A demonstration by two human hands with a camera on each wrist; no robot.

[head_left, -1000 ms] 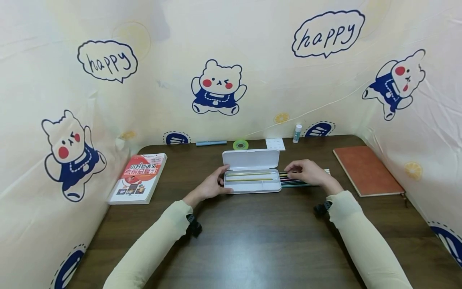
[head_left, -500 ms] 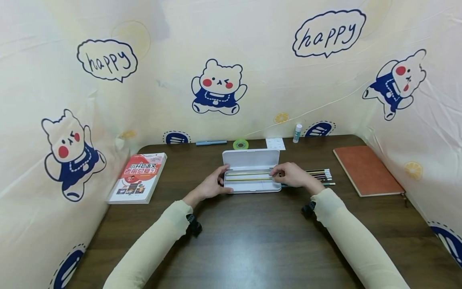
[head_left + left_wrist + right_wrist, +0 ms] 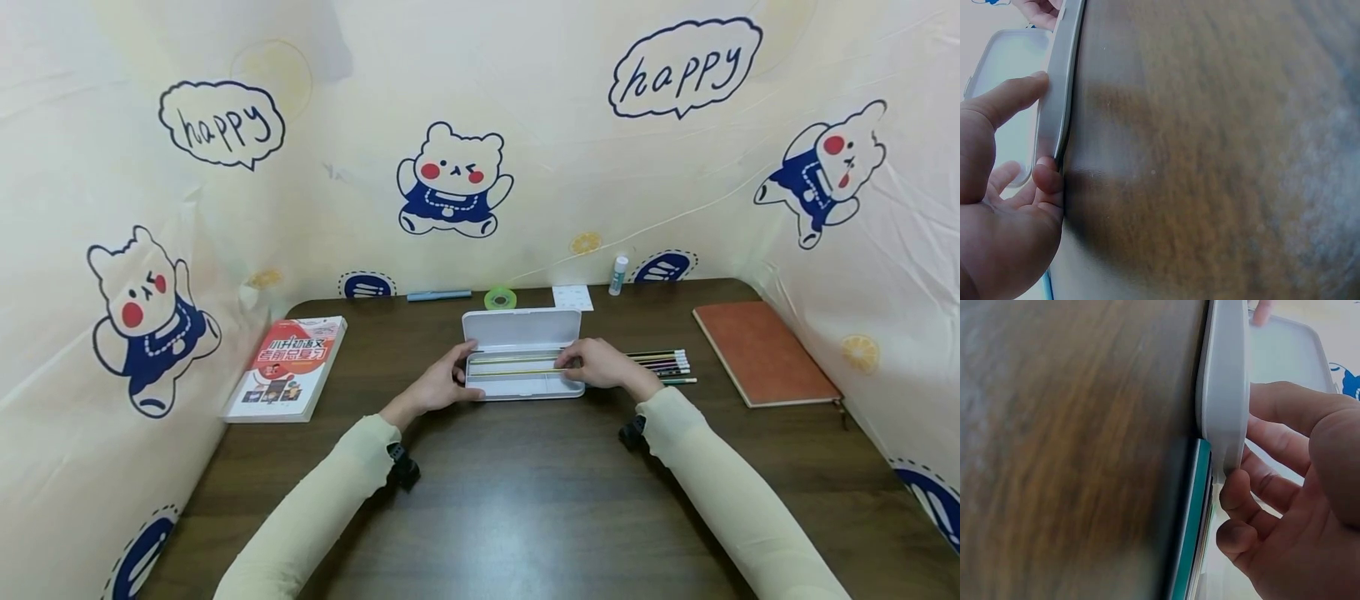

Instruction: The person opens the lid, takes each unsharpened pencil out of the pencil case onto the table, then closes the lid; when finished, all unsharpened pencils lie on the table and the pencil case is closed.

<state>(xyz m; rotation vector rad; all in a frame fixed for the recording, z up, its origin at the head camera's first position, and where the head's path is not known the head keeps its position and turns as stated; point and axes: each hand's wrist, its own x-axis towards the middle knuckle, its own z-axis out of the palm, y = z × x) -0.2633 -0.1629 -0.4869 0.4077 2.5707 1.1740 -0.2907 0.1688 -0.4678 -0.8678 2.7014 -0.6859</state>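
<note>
The left hand grips the left end of the open pencil case. The right hand reaches over its right end, fingers curled against the rim; whether they pinch a pencil cannot be told. Spare pencils lie on the desk beside it.

White pencil case, lid open, mid-table, two pencils inside, more pencils lying just right.

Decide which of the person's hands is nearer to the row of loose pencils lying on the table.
The right hand. It rests at the right end of the open pencil case, just beside the loose pencils. The left hand holds the case's left end, on the far side from them.
</note>
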